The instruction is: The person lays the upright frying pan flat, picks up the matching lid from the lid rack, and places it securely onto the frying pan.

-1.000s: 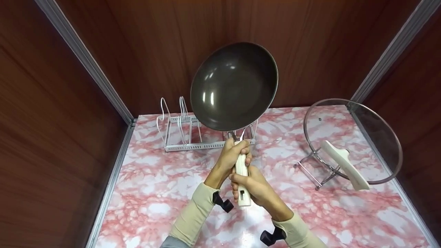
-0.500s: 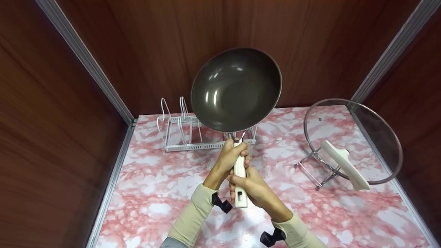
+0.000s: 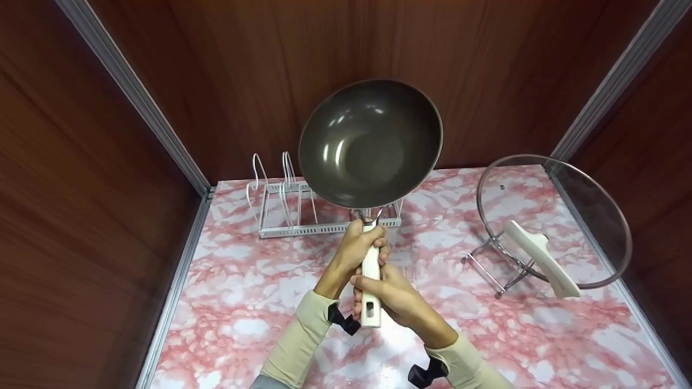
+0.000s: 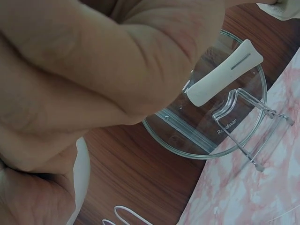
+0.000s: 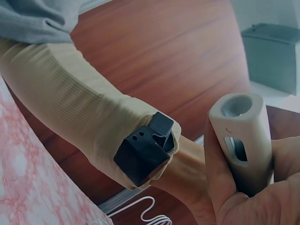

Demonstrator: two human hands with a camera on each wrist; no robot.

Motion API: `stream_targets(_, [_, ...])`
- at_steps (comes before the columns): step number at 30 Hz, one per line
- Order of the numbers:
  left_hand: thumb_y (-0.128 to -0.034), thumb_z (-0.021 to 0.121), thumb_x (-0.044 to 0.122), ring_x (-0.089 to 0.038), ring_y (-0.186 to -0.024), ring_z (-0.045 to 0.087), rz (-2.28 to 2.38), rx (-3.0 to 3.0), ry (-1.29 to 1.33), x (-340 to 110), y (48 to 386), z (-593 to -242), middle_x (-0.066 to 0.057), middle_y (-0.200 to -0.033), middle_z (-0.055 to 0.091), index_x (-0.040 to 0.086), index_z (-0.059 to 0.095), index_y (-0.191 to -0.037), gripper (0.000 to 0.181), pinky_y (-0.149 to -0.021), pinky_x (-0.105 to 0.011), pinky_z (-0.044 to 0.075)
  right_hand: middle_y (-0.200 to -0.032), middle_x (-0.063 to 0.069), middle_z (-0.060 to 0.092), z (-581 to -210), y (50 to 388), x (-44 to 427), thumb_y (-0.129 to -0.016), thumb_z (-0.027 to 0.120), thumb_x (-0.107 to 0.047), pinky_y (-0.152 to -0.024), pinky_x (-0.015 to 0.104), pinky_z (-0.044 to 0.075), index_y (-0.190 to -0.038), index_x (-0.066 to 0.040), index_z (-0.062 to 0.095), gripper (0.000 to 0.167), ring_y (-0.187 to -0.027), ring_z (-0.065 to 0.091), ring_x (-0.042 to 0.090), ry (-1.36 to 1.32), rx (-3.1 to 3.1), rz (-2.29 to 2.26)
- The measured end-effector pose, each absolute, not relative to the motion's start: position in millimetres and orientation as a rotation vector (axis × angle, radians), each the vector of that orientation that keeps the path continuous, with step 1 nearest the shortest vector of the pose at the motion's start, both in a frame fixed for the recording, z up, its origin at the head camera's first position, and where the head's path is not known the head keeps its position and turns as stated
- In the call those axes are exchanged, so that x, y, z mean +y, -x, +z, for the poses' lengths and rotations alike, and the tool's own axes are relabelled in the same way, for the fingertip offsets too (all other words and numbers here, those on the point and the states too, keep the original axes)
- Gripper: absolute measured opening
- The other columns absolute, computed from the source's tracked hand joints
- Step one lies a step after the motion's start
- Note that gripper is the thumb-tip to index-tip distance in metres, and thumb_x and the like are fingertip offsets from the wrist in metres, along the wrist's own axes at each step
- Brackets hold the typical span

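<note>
A dark, deep frying pan (image 3: 373, 143) is held tilted in front of the back wall, its inside facing me in the head view. My left hand (image 3: 354, 248) grips the pan's white handle (image 3: 371, 265) near the bowl. Lower down, my right hand (image 3: 397, 294) is wrapped round the same handle, with the thumb across its top. The handle's end (image 5: 239, 140), with its hanging slot, sticks out of the right hand in the right wrist view. Behind the pan stands a white wire rack (image 3: 308, 231), partly hidden by it.
At the right, a glass lid (image 3: 546, 183) with a white grip (image 3: 540, 256) leans on a small chrome stand (image 3: 489, 275). Brown wood-look panels (image 3: 108, 243) enclose the pink marbled table (image 3: 238, 324) at the back and sides.
The pan's bowl has tilted so more of its inside shows, and its upper rim has come down slightly. The handle's end has swung left, with both hands moving along.
</note>
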State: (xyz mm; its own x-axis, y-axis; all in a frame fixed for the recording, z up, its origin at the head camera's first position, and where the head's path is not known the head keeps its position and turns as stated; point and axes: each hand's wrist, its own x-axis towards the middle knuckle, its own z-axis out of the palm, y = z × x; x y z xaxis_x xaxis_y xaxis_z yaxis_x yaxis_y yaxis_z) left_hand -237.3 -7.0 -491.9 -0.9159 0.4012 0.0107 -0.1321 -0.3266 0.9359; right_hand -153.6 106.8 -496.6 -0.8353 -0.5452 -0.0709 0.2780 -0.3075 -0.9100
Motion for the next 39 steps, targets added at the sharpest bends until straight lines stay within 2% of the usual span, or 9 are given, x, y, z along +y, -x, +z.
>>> stream_targets(9, [-0.0965, 0.050, 0.002, -0.008, -0.042, 0.055, 2.259, 1.598, -0.398, -12, 237, -493, 0.005, -0.055, 0.051, 0.011, 0.049, -0.073, 0.025, -0.042, -0.022, 0.049, -0.077, 0.002, 0.065, -497, 153, 103, -0.108, 0.055, -0.011, -0.068, 0.035, 0.066, -0.109, -0.003, 0.051, 0.010, -0.065, 0.073, 0.016, 0.377, 1.421, -2.131])
stream_targets(20, [-0.0980, 0.048, 0.001, -0.008, -0.043, 0.055, 2.256, 1.563, -0.414, -18, 236, -493, 0.006, -0.059, 0.048, 0.008, 0.051, -0.080, 0.019, -0.043, -0.022, 0.048, -0.085, 0.006, 0.069, -498, 154, 102, -0.110, 0.057, -0.018, -0.072, 0.037, 0.067, -0.118, 0.001, 0.050, 0.022, -0.071, 0.077, 0.019, 0.378, 1.448, -2.070])
stream_targets(25, [-0.0996, 0.047, -0.001, -0.008, -0.042, 0.055, 2.256, 1.524, -0.412, -20, 234, -493, 0.006, -0.060, 0.047, 0.005, 0.050, -0.088, 0.013, -0.042, -0.022, 0.049, -0.092, 0.008, 0.072, -499, 154, 106, -0.109, 0.058, -0.023, -0.071, 0.036, 0.067, -0.125, 0.003, 0.048, 0.033, -0.077, 0.077, 0.019, 0.402, 1.565, -2.009])
stream_targets(30, [-0.0994, 0.050, 0.000, -0.009, -0.042, 0.054, 2.267, 1.486, -0.374, -22, 232, -494, 0.004, -0.062, 0.046, 0.004, 0.049, -0.092, 0.009, -0.042, -0.022, 0.050, -0.103, 0.009, 0.068, -501, 154, 113, -0.108, 0.060, -0.035, -0.071, 0.035, 0.066, -0.135, 0.009, 0.045, 0.054, -0.085, 0.074, 0.016, 0.355, 1.709, -1.942])
stream_targets(33, [-0.0991, 0.051, 0.000, -0.009, -0.044, 0.052, 2.278, 1.473, -0.351, -24, 231, -495, 0.003, -0.063, 0.046, 0.004, 0.050, -0.093, 0.008, -0.044, -0.022, 0.050, -0.108, 0.012, 0.065, -502, 157, 120, -0.109, 0.057, -0.038, -0.075, 0.041, 0.067, -0.141, 0.014, 0.041, 0.063, -0.088, 0.074, 0.019, 0.320, 1.721, -1.944])
stream_targets(35, [-0.0986, 0.051, 0.000, -0.008, -0.048, 0.051, 2.281, 1.489, -0.343, -26, 230, -496, 0.003, -0.064, 0.046, 0.004, 0.051, -0.092, 0.008, -0.045, -0.022, 0.048, -0.107, 0.014, 0.066, -502, 160, 126, -0.110, 0.055, -0.038, -0.076, 0.045, 0.067, -0.140, 0.015, 0.041, 0.062, -0.086, 0.075, 0.021, 0.305, 1.727, -1.960])
stream_targets(39, [-0.0977, 0.052, 0.000, -0.008, -0.048, 0.051, 2.264, 1.524, -0.345, -29, 229, -497, 0.003, -0.064, 0.047, 0.005, 0.052, -0.090, 0.009, -0.044, -0.023, 0.049, -0.104, 0.015, 0.069, -501, 168, 143, -0.112, 0.049, -0.035, -0.077, 0.049, 0.067, -0.131, 0.009, 0.045, 0.048, -0.084, 0.076, 0.026, 0.275, 1.756, -2.010])
